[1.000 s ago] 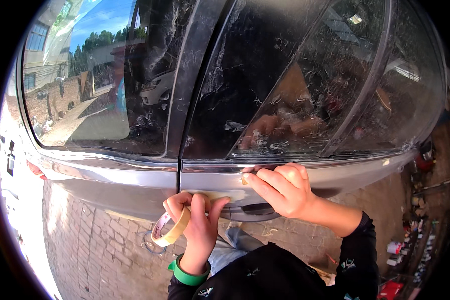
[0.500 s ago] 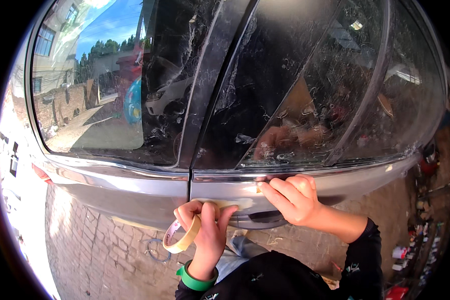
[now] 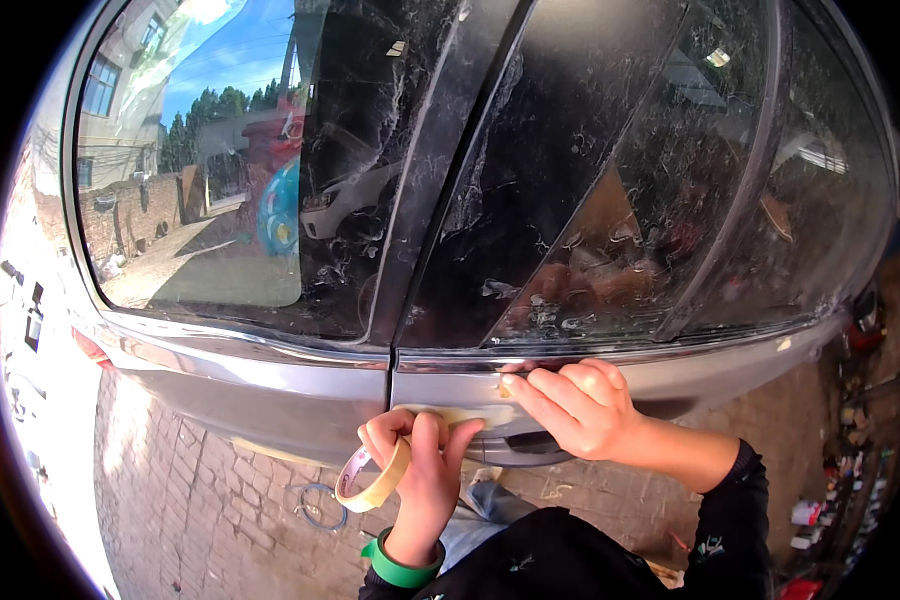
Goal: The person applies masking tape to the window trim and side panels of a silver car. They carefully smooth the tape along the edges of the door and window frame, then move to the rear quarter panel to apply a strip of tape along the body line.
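Work position: the silver car door [image 3: 660,380], beneath its chrome trim strip [image 3: 450,361]. From where I stand, both hands are at the panel.

Handling, in my judgement: the roll's weight is best borne by the curled fingers alone, so that it neither swings nor drags on the surface. Contact on the panel should be light and flat, made with finger pads and not nails, particularly at the pale, dull patch [image 3: 490,411]. The right fingertip should follow the line of the trim, with the wrist kept off the paint.

Position of the tape: the masking tape roll [image 3: 382,489] hangs at the left hand [image 3: 428,462], on the outer side of its bent fingers, below the patch and apart from the right hand [image 3: 588,408]. Left fingers: curled in on the roll, thumb reaching up to the patch's lower edge. Right fingers: bunched close together along the trim, index tip at a small tan spot [image 3: 506,388]. Whether they pinch anything, or whether that spot is tape or a mark on the paint, I cannot tell.

Also noted: a green band [image 3: 402,572] around the left wrist; the dark door handle [image 3: 532,444] just below the right hand.
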Motion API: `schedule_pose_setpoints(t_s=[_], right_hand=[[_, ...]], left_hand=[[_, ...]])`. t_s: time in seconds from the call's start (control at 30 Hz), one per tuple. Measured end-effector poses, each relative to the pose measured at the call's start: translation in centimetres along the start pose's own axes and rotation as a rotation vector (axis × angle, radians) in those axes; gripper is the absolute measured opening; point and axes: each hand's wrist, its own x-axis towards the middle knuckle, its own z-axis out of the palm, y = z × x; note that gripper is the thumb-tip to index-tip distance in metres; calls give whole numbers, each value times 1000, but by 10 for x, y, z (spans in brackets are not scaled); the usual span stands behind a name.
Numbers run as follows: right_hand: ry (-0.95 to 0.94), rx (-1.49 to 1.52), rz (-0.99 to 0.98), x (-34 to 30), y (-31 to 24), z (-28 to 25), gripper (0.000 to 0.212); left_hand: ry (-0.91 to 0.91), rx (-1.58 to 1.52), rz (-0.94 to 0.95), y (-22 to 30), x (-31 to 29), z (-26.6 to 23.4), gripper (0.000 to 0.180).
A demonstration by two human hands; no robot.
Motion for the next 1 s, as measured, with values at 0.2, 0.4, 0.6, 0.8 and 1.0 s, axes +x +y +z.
schedule_pose_setpoints(t_s=[0.2, 0.4, 0.6, 0.8, 1.0], right_hand=[[-42, -79, -61, 1, 0, -4, 36], [54, -86, -14, 0, 0, -1, 41], [69, -77, -39, 2, -2, 1, 38], [64, -117, -11, 4, -1, -2, 34], [81, -105, -27, 0, -1, 2, 37]], left_hand=[[8, 2, 29, 2, 0, 1, 46], [15, -16, 27, 0, -1, 2, 46], [30, -29, 62, -2, 0, 2, 37], [13, -3, 24, 1, 1, 2, 45], [23, 11, 39, 0, 2, 2, 44]])
